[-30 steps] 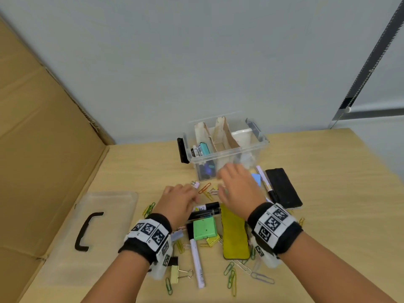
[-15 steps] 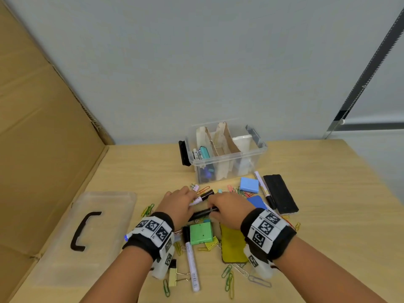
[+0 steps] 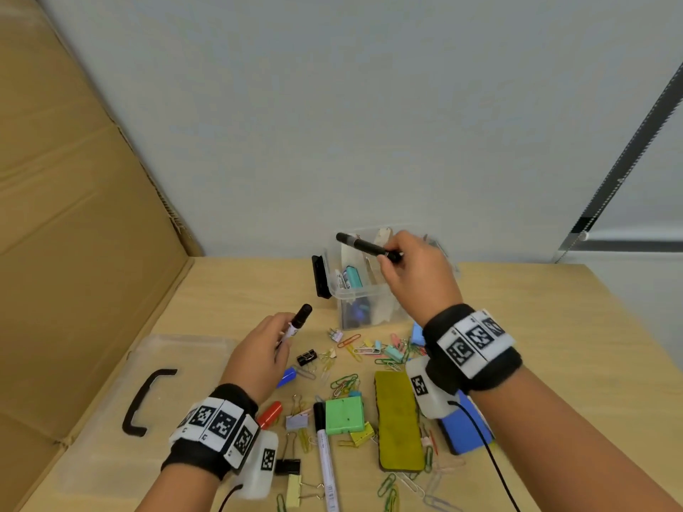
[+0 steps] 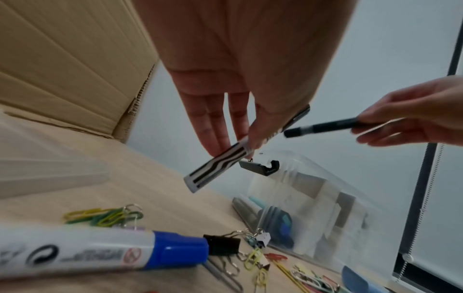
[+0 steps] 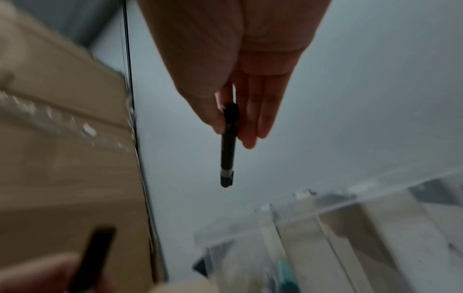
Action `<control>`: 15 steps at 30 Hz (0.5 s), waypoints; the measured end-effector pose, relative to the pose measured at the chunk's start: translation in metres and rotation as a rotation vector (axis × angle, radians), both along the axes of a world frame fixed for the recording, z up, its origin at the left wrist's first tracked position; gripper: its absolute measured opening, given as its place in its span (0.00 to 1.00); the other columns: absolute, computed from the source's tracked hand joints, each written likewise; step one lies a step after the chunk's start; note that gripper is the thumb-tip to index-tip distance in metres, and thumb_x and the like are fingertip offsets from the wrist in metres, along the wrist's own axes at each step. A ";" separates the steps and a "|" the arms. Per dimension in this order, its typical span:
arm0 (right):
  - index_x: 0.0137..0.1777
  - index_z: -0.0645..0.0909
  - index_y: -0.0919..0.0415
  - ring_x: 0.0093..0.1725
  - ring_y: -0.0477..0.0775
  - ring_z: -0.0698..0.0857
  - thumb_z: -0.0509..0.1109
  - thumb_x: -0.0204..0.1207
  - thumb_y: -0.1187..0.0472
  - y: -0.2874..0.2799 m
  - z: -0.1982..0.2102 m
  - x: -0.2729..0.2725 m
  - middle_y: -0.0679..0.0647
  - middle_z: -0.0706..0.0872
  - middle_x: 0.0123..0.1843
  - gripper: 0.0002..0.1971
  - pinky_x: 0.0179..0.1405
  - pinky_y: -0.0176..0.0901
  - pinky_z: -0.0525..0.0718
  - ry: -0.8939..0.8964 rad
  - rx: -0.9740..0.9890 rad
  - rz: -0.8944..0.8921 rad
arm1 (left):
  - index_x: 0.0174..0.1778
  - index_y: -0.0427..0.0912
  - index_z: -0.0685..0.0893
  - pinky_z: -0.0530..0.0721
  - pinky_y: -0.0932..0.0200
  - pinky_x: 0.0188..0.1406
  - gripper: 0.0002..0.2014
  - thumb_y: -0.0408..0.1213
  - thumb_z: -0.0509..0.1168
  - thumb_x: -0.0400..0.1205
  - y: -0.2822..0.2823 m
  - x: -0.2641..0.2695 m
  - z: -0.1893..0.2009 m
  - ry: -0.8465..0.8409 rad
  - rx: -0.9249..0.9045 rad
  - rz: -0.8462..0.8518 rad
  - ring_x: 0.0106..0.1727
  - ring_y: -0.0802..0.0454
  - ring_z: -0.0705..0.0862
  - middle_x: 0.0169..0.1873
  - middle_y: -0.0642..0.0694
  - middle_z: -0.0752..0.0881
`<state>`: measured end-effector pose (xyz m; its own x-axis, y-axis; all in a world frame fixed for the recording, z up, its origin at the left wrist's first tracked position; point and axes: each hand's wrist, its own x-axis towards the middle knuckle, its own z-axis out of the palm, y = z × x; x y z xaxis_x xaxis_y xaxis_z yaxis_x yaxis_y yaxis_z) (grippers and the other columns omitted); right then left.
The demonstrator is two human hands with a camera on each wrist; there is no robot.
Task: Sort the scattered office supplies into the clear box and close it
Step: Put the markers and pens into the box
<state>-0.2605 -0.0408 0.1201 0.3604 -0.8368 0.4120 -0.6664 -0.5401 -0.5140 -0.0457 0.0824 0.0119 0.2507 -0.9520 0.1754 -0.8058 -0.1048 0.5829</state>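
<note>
The clear box (image 3: 334,253) stands open at the back of the table, with cardboard dividers and a few items inside. My right hand (image 3: 414,267) is raised over it and pinches a black pen (image 3: 364,246) that lies level, its tip to the left; the right wrist view shows the same black pen (image 5: 228,146) hanging from thumb and fingers. My left hand (image 3: 264,349) is lower and left of the box, holding a white marker with a black cap (image 3: 298,321). In the left wrist view that marker (image 4: 220,164) is held between thumb and fingers above the table.
The clear lid with a black handle (image 3: 148,400) lies at the left by a cardboard wall (image 3: 74,216). Scattered across the table: paper clips (image 3: 345,384), binder clips (image 3: 306,358), a green block (image 3: 344,415), a yellow eraser pad (image 3: 401,423), a blue eraser (image 3: 462,430), a white marker (image 3: 327,460).
Both hands have lifted off the pile, each with a pen. The right hand rose up to the box with the black pen; the left hand rose a little with the white marker.
</note>
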 end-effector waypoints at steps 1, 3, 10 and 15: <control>0.54 0.77 0.58 0.37 0.48 0.81 0.65 0.81 0.56 -0.007 -0.004 0.009 0.48 0.81 0.43 0.07 0.28 0.29 0.71 0.097 0.027 -0.016 | 0.69 0.53 0.74 0.85 0.58 0.53 0.17 0.37 0.60 0.85 0.000 0.000 0.000 0.007 -0.001 0.001 0.52 0.60 0.83 0.57 0.58 0.81; 0.55 0.76 0.59 0.35 0.52 0.81 0.63 0.81 0.56 -0.020 -0.015 0.027 0.51 0.82 0.40 0.08 0.28 0.38 0.74 0.291 0.048 -0.054 | 0.70 0.53 0.74 0.85 0.58 0.53 0.17 0.38 0.60 0.85 0.002 0.000 0.000 0.005 0.007 -0.008 0.53 0.59 0.83 0.58 0.57 0.82; 0.63 0.78 0.58 0.65 0.61 0.78 0.65 0.77 0.50 -0.047 -0.043 0.068 0.58 0.87 0.55 0.18 0.64 0.54 0.73 0.553 0.050 -0.116 | 0.62 0.53 0.78 0.85 0.59 0.54 0.12 0.36 0.60 0.84 0.010 0.004 0.000 -0.013 0.009 -0.048 0.51 0.62 0.82 0.52 0.62 0.80; 0.53 0.85 0.56 0.70 0.59 0.73 0.55 0.83 0.45 -0.050 -0.050 0.072 0.55 0.87 0.55 0.20 0.69 0.56 0.65 0.655 0.191 -0.098 | 0.61 0.55 0.80 0.82 0.65 0.52 0.12 0.36 0.61 0.84 0.009 0.010 -0.002 -0.024 -0.001 -0.062 0.52 0.63 0.83 0.53 0.62 0.81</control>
<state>-0.1887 -0.0912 0.0697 0.4034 -0.9147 -0.0234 -0.9135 -0.4012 -0.0684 -0.0357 0.0918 0.0100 0.1870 -0.9654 0.1816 -0.8246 -0.0538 0.5632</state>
